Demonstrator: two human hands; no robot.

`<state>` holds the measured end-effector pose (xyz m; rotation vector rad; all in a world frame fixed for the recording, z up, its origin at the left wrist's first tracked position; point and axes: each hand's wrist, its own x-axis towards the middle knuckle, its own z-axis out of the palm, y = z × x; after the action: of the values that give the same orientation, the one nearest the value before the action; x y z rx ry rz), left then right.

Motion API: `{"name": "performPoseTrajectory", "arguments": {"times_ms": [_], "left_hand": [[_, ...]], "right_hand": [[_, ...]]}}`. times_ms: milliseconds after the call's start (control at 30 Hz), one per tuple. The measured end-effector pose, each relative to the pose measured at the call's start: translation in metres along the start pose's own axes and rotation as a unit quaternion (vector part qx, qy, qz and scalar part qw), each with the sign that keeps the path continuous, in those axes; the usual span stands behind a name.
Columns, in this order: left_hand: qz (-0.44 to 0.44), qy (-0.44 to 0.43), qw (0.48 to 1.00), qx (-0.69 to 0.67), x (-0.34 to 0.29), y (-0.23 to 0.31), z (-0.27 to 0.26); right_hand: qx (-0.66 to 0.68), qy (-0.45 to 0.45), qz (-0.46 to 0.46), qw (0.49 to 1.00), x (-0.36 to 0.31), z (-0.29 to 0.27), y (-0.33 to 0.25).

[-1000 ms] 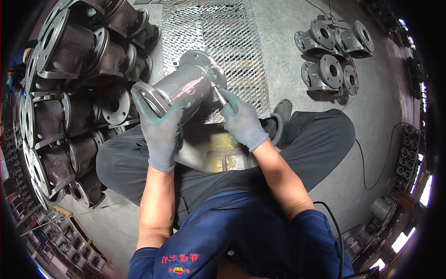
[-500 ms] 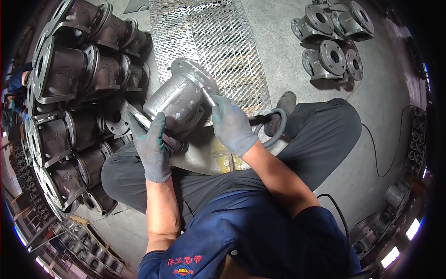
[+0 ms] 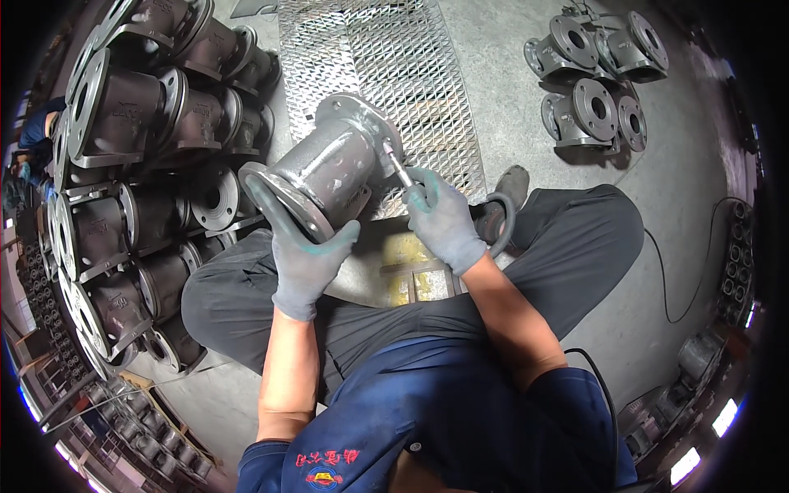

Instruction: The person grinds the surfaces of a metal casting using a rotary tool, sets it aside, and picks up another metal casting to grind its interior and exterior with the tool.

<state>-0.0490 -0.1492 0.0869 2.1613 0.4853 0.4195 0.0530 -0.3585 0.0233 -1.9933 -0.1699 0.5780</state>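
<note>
A grey cast-metal valve body (image 3: 326, 168) with a round flange at each end lies tilted in front of me. My left hand (image 3: 308, 261), in a grey glove with green patches, grips its lower flange, fingers over the rim and thumb stretched along the near side. My right hand (image 3: 445, 220), gloved alike, is closed around a slim rod-like grinding tool (image 3: 400, 170). The tool's pinkish tip meets the underside of the upper flange, near its right edge. Part of the tool's body is hidden in the glove.
Stacked flanged valve bodies (image 3: 123, 115) rise on the left. A slatted metal grating (image 3: 394, 57) lies ahead, and a cluster of castings (image 3: 593, 111) stands on the floor at far right. A thick hose (image 3: 503, 226) loops beside my right hand. Yellow-marked metal (image 3: 411, 267) lies between my legs.
The valve body has shifted right and turned, bringing its lower flange into fuller view. My left hand has moved right along that flange; my right hand and the tool have moved right and slightly nearer.
</note>
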Motion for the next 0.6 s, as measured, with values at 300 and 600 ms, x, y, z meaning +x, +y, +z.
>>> {"name": "performPoseTrajectory", "arguments": {"times_ms": [300, 600], "left_hand": [[-0.025, 0.008, 0.996, -0.089, 0.004, 0.003, -0.007], [-0.091, 0.032, 0.975, -0.2, -0.005, 0.01, -0.011]], "right_hand": [[-0.083, -0.001, -0.058, 0.995, -0.018, -0.006, -0.01], [-0.203, -0.07, -0.067, 0.974, -0.019, -0.01, -0.03]]}}
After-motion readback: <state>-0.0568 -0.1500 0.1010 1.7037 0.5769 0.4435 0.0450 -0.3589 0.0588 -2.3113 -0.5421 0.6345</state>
